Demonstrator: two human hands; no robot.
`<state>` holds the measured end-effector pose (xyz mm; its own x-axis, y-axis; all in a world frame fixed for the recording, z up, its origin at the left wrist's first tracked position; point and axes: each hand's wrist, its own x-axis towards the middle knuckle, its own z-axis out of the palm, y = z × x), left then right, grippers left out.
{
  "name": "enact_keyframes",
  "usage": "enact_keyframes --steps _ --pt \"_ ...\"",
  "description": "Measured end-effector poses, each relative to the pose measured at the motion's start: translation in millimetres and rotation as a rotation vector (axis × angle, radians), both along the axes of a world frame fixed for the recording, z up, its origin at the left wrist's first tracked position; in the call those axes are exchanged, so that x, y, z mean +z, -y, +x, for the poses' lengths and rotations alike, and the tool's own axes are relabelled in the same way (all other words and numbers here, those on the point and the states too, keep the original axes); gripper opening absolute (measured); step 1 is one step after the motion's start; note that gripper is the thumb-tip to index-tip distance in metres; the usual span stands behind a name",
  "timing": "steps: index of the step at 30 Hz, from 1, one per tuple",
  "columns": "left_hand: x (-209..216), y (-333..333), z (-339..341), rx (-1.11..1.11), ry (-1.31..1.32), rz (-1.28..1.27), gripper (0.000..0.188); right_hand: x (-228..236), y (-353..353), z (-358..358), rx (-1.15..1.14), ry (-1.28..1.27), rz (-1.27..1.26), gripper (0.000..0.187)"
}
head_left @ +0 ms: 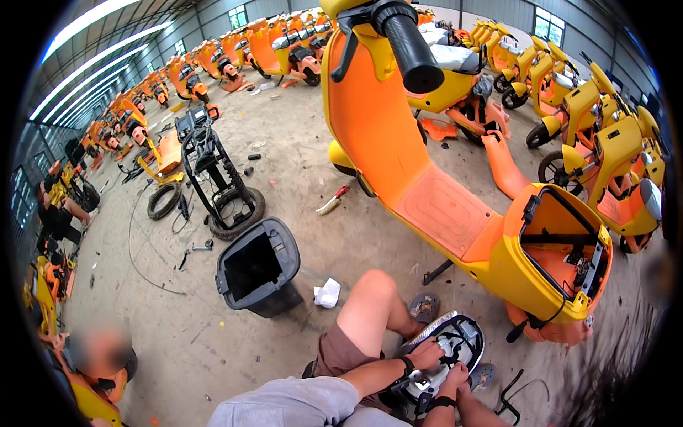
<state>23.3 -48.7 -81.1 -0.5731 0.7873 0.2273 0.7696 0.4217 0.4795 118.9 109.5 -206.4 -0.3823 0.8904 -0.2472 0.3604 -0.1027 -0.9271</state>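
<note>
What looks like an upturned scooter seat (pixel 477 340), with a dark rim, a silvery outer side and pale and black parts inside, lies between my legs. My left hand (pixel 429 354) reaches over it, its fingers closed and bent down to the inner parts. Close beside it, my right hand (pixel 457 376) is also closed at the middle of the seat's underside. The fingertips nearly meet, and whatever small thing they pinch is too small to make out. A black band circles each wrist.
A yellow and orange scooter (pixel 455 213) with its seat opening bare stands ahead to the right. Left of my knee are a dark grey bin (pixel 274 302) and crumpled white paper (pixel 327 293). Farther off stand a stripped black frame (pixel 217 171) and a loose tyre (pixel 164 201). A bent black rod (pixel 509 398) lies at right.
</note>
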Motion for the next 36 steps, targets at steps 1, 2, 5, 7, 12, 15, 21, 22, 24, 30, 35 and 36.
enact_keyframes --steps 1,2,5,7,12,15,21,22,24,30,35,36 --pt "-1 4 -3 -0.014 -0.075 -0.081 0.008 3 4 -1 0.004 0.043 0.064 0.014" --pt "-2 7 0 -0.044 -0.065 -0.190 0.008 6 10 1 0.010 0.078 0.025 0.015" --pt "10 9 8 -0.080 -0.135 -0.139 0.011 17 13 -3 0.151 0.044 0.087 0.014" --pt "13 -3 16 -0.059 -0.123 -0.163 0.013 19 7 -4 0.222 0.016 0.301 0.015" --pt "-2 -5 16 0.002 0.453 -0.162 0.018 45 11 -8 0.116 -0.272 -0.656 0.017" --pt "-21 6 11 -0.161 0.325 -0.373 0.013 58 29 -5 0.099 -0.353 -0.886 0.014" --pt "-22 -5 1 0.014 0.548 -0.273 0.019 66 17 -14 -0.086 -0.479 -1.063 0.012" --pt "-12 -6 2 0.007 0.560 -0.334 0.018 69 18 -13 -0.176 -0.472 -1.066 0.011" --pt "-4 -2 -3 -0.015 0.554 -0.435 0.020 68 21 -14 -0.317 -0.489 -1.088 0.009" --pt "3 12 0 0.066 0.493 -0.521 0.017 61 17 -11 -0.344 -0.395 -1.039 0.009" --pt "-2 19 0 0.083 0.572 -0.343 0.019 76 22 -11 -0.001 -0.355 -0.984 0.013" --pt "-3 19 1 0.088 0.594 -0.274 0.019 85 26 -13 0.023 -0.375 -1.000 0.013"
